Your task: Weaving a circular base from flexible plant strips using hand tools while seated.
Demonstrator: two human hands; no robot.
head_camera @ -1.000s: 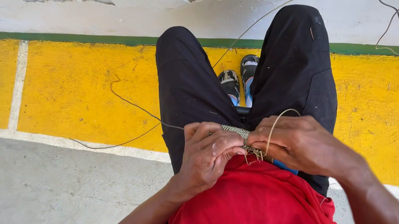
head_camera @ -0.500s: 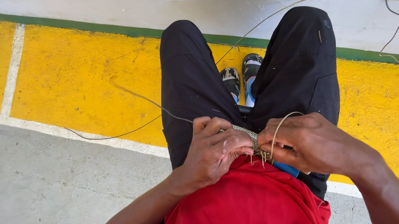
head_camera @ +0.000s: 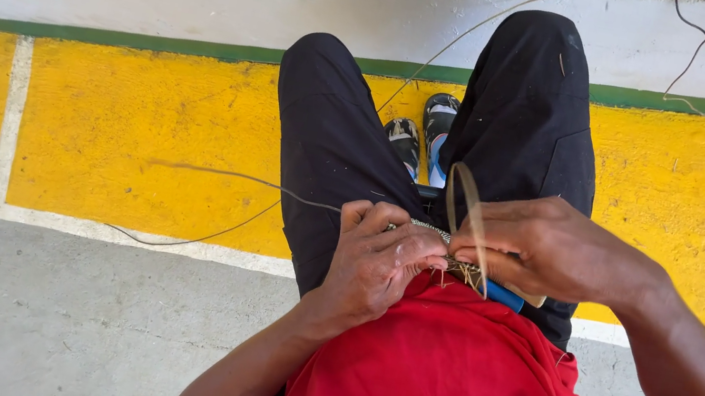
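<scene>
Both hands, left point(head_camera: 381, 256) and right point(head_camera: 546, 252), meet, fingers pinched.

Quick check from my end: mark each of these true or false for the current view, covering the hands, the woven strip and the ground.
1. Both hands meet over the lap. True: left hand, right hand.
2. The right hand holds a looped flat strand. True.
3. The woven strip lies on the floor. False: it is pinched between the two hands.
4. The painted band is blue. False: yellow with a green edge.
5. The person is barefoot. False: sandals show between the knees.
</scene>
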